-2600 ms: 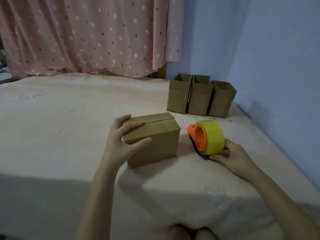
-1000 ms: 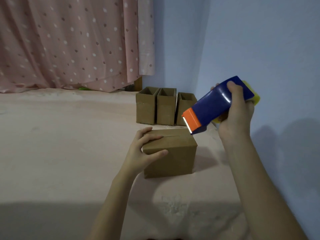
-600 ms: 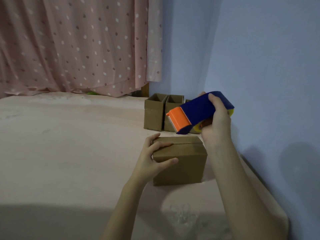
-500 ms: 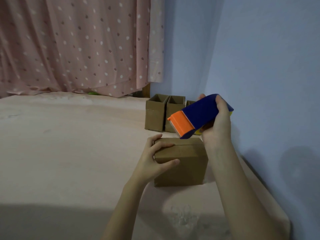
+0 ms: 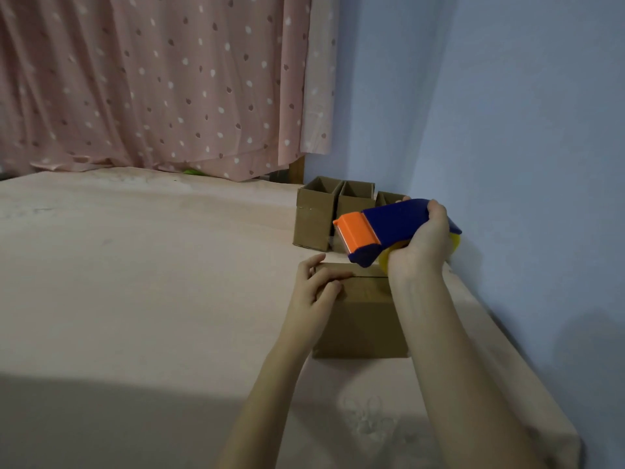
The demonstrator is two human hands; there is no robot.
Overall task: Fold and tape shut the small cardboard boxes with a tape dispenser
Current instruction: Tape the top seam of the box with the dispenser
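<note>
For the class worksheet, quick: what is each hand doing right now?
Left hand: fingers rest on the closed cardboard box, holding its flaps down.
Right hand: grips the tape dispenser above the box.

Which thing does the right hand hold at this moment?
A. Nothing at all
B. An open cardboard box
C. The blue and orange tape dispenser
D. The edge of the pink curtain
C: the right hand grips the tape dispenser just above the closed box, while the left hand rests on that box's top flaps.
</note>
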